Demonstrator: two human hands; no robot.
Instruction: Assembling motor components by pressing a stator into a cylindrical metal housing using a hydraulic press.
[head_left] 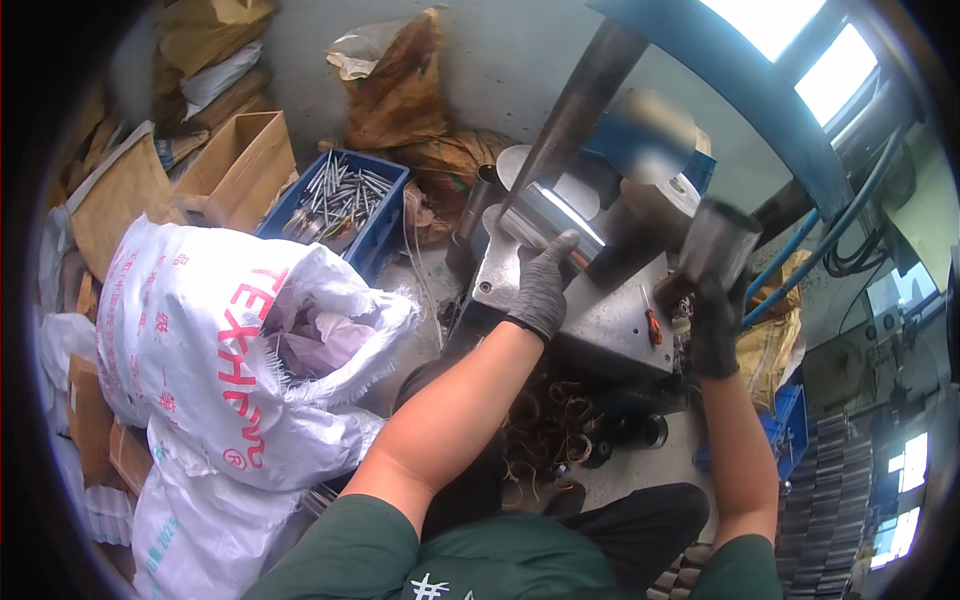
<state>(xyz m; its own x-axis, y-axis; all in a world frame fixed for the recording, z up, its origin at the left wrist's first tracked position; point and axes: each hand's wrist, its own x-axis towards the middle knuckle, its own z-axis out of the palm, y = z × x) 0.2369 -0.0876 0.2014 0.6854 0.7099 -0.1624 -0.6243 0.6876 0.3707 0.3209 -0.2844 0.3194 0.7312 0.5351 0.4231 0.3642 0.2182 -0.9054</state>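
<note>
Over the metal base plate [615, 325], the left hand [543, 290], in a dark glove, is gripping a shiny metal cylinder [553, 226]; the thumb is resting against its near side, the other fingers being partly hidden. The cylinder is lying at a slant, its right end dipping lower than its left. The right hand [714, 330], also gloved, is clamping around the lower part of a dark metal tube [718, 245], at the right of the plate. The tube is standing nearly upright, tilting slightly, with its open end facing upward; blur is softening its outline.

Between the hands, a red-handled screwdriver [654, 328] is lying on the plate near its right edge. Behind the cylinder, a dark post [590, 95] is rising toward a curved blue frame [720, 60].

Below the plate, copper-coloured rings [578, 407] are lying in a loose heap on the floor.

To the left, a blue bin [384, 222] is holding many slim metal rods [335, 190]; an open wooden box [250, 165] is standing just beside it. Nearer, a large white sack [190, 310] with red print is gaping open. At far right, grey metal parts [828, 500] are standing in stacked rows.
</note>
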